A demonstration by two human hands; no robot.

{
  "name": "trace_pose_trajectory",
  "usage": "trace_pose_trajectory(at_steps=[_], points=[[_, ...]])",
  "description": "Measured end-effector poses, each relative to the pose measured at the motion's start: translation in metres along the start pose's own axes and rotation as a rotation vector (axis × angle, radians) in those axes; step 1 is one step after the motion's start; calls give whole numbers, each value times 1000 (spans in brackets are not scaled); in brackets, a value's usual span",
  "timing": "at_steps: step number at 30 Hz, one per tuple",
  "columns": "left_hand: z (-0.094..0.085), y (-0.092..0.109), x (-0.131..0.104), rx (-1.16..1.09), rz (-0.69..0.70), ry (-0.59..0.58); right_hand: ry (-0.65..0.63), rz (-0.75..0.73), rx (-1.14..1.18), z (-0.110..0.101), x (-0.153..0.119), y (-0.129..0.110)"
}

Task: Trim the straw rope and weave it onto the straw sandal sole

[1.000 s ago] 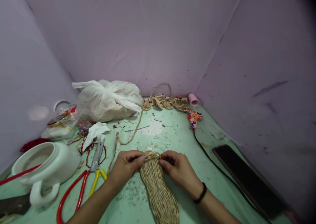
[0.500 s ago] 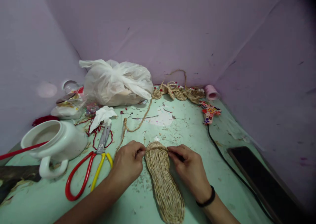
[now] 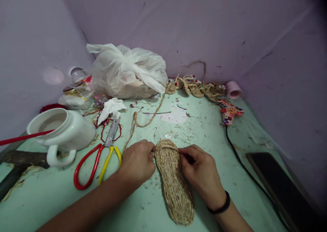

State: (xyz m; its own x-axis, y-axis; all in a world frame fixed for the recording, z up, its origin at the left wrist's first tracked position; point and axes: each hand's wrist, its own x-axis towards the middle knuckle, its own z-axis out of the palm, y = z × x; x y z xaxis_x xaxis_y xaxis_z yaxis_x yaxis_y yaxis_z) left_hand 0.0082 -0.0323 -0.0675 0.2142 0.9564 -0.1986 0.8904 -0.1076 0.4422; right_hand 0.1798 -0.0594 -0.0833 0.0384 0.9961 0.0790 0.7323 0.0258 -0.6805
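Note:
A braided straw sole [image 3: 175,184] lies on the green table, its rounded far end between my two hands. A strand of straw cord [image 3: 167,147] crosses that far end. My left hand [image 3: 140,160] pinches at the left edge, where the cord end is mostly hidden by the fingers. At the right edge my right hand [image 3: 200,172], with a black band on its wrist, pinches the other end of the cord between thumb and forefinger. From behind my left hand, a long twisted cord [image 3: 153,119] runs toward the back.
Scissors [image 3: 110,140], a white mug [image 3: 76,131] and a hammer [image 3: 22,158] are at left. A white plastic bag [image 3: 127,72], small straw sandals [image 3: 195,89] and a pink spool [image 3: 233,90] stand at the back. A phone [image 3: 276,187] and black cable are at right.
The camera view has shifted, so the table items appear higher and further right. Both hands keep their places at the far end of the sole, with little visible movement.

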Motion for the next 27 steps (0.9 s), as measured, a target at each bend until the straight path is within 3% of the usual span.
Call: trace_pose_trajectory(at_steps=[3, 7, 12, 17, 27], points=[[6, -3, 0, -130, 6, 49, 7, 44, 18, 0, -1, 2], [10, -4, -1, -334, 106, 141, 52, 178, 217, 1, -9, 10], [11, -4, -1, -399, 214, 203, 67, 293, 390, 2, -16, 13], [10, -2, -4, -400, 181, 203, 13, 406, 655, 1, -15, 9], [8, 5, -9, -580, 58, 170, -4, 536, 910, -4, -10, 2]])
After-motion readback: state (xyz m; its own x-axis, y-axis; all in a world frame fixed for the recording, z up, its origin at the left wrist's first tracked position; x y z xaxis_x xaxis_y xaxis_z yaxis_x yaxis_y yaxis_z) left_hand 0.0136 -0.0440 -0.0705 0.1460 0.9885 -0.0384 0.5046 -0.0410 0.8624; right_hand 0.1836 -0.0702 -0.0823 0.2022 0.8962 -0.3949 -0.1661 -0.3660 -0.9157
